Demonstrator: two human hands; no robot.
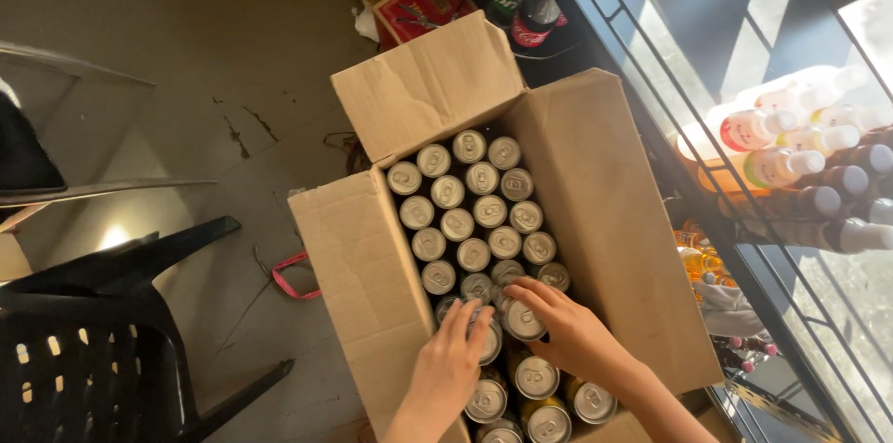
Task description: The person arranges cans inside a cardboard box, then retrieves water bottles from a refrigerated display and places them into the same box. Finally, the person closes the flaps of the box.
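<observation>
An open cardboard box (605, 210) stands on the floor, packed with several upright silver-topped cans (470, 215) in rows. My left hand (451, 364) lies over cans at the near left side of the box, fingers spread on their tops. My right hand (567, 327) curls around one can (523, 320) in the near middle, fingers wrapped over its rim. The cans nearest me (544, 420) have yellow sides. Whether the left hand grips a can is hidden under the palm.
A black plastic chair (102, 341) stands at the left. At the right is a dark wire shelf rack (744, 266) holding bottles (791, 164). Dark soda bottles (526, 6) and a red box (419, 6) sit beyond the carton. A pink band (293, 275) lies on the floor.
</observation>
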